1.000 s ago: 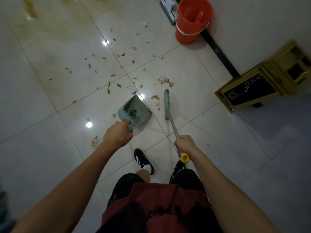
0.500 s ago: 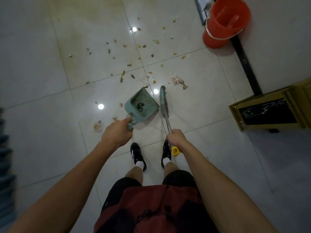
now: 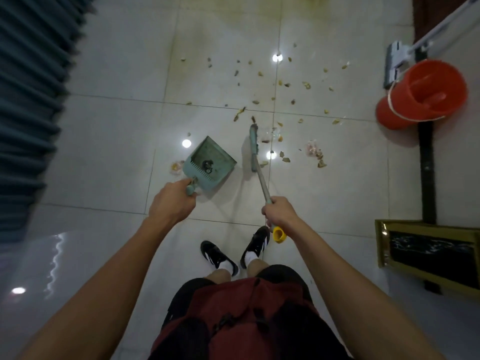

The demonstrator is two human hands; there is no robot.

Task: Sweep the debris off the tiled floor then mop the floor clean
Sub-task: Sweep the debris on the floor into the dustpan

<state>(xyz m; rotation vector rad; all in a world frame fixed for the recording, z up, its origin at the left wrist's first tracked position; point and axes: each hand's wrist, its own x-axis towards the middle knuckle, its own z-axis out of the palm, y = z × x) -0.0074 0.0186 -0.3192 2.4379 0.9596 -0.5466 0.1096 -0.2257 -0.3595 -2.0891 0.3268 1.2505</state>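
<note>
My left hand (image 3: 171,203) grips the handle of a teal dustpan (image 3: 211,162) that rests on the white tiled floor (image 3: 109,141), with a small dark clump inside it. My right hand (image 3: 279,213) holds the shaft of a broom with a yellow end cap (image 3: 278,234); its teal head (image 3: 254,141) stands on the floor just right of the pan. Several brown scraps of debris (image 3: 285,85) lie scattered beyond and to the right of the broom head. A yellowish stain (image 3: 259,11) marks the far tiles.
A red bucket (image 3: 423,93) stands at the right wall with a flat mop (image 3: 393,64) leaning behind it. A gold-framed dark cabinet (image 3: 428,252) sits at the right. Blue pleated curtains (image 3: 28,100) hang at the left. My black shoes (image 3: 218,257) are below the pan.
The view has swung left, so bucket and cabinet sit further right and the curtain has come in. The dustpan and broom stay side by side in my hands.
</note>
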